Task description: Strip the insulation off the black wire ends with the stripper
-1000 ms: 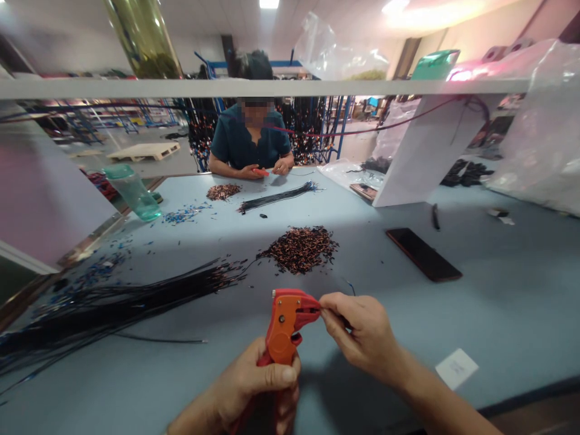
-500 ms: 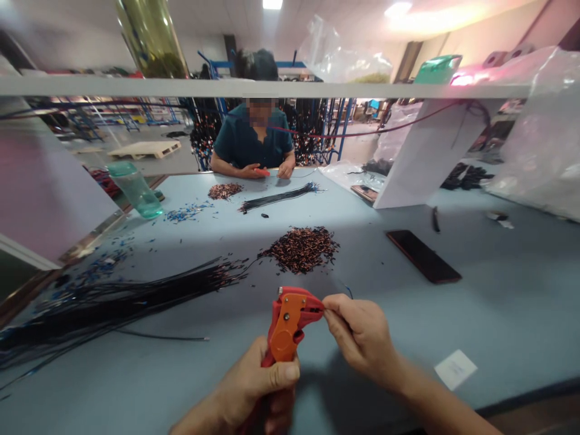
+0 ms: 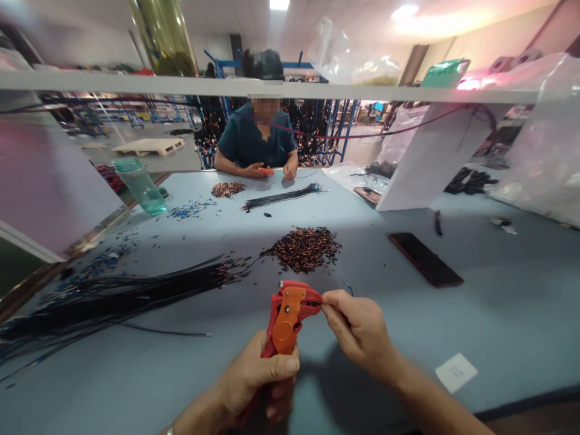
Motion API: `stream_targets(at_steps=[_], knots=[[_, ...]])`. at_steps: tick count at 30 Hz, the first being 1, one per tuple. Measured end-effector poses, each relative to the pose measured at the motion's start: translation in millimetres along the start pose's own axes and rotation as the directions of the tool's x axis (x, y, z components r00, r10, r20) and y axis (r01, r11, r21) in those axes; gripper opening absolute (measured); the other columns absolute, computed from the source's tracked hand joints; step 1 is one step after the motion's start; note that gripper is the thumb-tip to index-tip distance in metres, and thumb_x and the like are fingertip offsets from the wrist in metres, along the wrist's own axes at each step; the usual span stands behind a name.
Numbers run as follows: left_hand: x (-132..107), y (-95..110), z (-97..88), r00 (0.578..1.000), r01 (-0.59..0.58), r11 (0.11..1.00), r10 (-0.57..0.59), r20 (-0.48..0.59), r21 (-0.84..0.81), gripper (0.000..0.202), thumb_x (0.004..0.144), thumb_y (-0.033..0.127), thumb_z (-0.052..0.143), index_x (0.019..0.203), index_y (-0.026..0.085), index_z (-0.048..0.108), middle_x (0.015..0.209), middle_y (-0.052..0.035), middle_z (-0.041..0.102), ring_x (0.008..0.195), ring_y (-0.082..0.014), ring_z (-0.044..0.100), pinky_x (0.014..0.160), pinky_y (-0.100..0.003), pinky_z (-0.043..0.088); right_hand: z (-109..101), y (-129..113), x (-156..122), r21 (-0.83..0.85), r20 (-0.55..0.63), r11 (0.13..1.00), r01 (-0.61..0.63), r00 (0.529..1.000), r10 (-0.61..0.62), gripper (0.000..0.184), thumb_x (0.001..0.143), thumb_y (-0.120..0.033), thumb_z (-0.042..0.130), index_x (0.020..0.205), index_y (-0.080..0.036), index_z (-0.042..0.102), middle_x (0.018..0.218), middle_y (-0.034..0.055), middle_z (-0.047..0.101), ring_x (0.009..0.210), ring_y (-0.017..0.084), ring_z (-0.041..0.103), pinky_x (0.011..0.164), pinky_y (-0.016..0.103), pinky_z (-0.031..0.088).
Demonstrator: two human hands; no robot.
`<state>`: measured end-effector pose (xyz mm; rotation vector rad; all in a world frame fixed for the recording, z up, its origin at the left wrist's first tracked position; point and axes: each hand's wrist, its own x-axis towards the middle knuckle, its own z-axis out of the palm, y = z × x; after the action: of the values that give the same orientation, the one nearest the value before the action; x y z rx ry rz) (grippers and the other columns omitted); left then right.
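My left hand (image 3: 267,377) is wrapped round the handles of a red and orange wire stripper (image 3: 286,323), thumb across the front. The stripper stands upright, its jaws pointing right. At the jaw tip, my right hand (image 3: 357,323) pinches a thin wire, mostly hidden by the fingers; a short dark end with a blue tip (image 3: 348,287) shows behind the knuckles. Beyond the tool lies a pile of short copper and black offcuts (image 3: 306,249). To the left stretches a long bundle of black wires (image 3: 167,293), with one loose wire (image 3: 167,330) below it.
A phone (image 3: 426,258) and a white paper square (image 3: 457,372) lie on the right. A green bottle (image 3: 140,186) leans at the back left. Overhead runs a white shelf (image 3: 317,90) on side panels. Across the table a co-worker (image 3: 258,142) holds a red tool.
The stripper's handles look squeezed closer together, and the gap by its trigger has shrunk. My right hand stays at the jaws. The whole view has shifted slightly.
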<state>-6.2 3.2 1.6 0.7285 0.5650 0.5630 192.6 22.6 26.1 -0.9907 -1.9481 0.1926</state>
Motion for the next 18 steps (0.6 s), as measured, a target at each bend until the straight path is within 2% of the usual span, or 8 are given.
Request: stream_targets(at_steps=[5, 8, 10, 14, 18], knots=[[-3.4, -0.2, 0.7, 1.0, -0.008, 1.0, 0.008, 0.02, -0.019, 0.04, 0.07, 0.043, 0.076, 0.061, 0.018, 0.046, 0.041, 0.0082, 0.04, 0.029, -0.0046, 0.034, 0.034, -0.019, 0.033, -0.7, 3.3, -1.0, 0.002, 0.004, 1.0, -0.019, 1.0, 0.019, 0.016, 0.094, -0.015, 0.044, 0.086, -0.019, 0.057, 0.056, -0.0044, 0.052, 0.045, 0.009, 0.045, 0.047, 0.021, 0.035], [-7.8, 6.0, -2.0, 0.993, -0.114, 0.99, 0.117, 0.031, -0.079, 0.036, 0.076, 0.039, 0.071, 0.062, 0.019, 0.045, 0.041, 0.009, 0.038, 0.029, -0.0043, 0.031, 0.035, -0.019, 0.034, -1.5, 10.6, -0.8, -0.014, -0.026, 0.998, -0.063, 0.998, 0.062, 0.017, 0.094, -0.016, 0.044, 0.085, -0.019, 0.058, 0.056, -0.0043, 0.052, 0.045, 0.009, 0.046, 0.048, 0.02, 0.036], [-10.1, 13.4, -3.5, 0.978, -0.208, 0.968, 0.208, -0.01, -0.142, 0.034, 0.079, 0.038, 0.068, 0.064, 0.019, 0.045, 0.044, 0.0097, 0.037, 0.03, -0.0033, 0.029, 0.037, -0.019, 0.035, -1.6, 14.7, 0.3, -0.025, -0.046, 0.995, -0.097, 0.994, 0.096, 0.016, 0.094, -0.017, 0.045, 0.084, -0.019, 0.058, 0.055, -0.0051, 0.049, 0.044, 0.009, 0.046, 0.047, 0.019, 0.036], [-9.3, 24.3, -2.1, 0.952, -0.288, 0.951, 0.272, -0.138, -0.114, 0.026, 0.077, 0.033, 0.068, 0.069, 0.017, 0.05, 0.054, 0.0058, 0.045, 0.041, -0.007, 0.042, 0.05, -0.024, 0.043, 0.5, 14.6, 1.8, -0.054, -0.066, 0.997, -0.058, 0.996, 0.054, 0.014, 0.092, -0.016, 0.047, 0.083, -0.019, 0.058, 0.053, -0.0063, 0.047, 0.042, 0.008, 0.042, 0.046, 0.019, 0.035], [-5.2, 23.1, 0.3, 0.935, -0.315, 0.949, 0.308, -0.177, -0.013, 0.024, 0.073, 0.033, 0.071, 0.082, 0.016, 0.056, 0.063, 0.0026, 0.051, 0.057, -0.0122, 0.052, 0.065, -0.031, 0.046, 3.1, 11.3, 0.1, -0.077, -0.076, 0.997, -0.027, 0.997, 0.021, 0.013, 0.091, -0.014, 0.05, 0.082, -0.018, 0.059, 0.051, -0.0067, 0.045, 0.042, 0.008, 0.041, 0.047, 0.019, 0.034]])
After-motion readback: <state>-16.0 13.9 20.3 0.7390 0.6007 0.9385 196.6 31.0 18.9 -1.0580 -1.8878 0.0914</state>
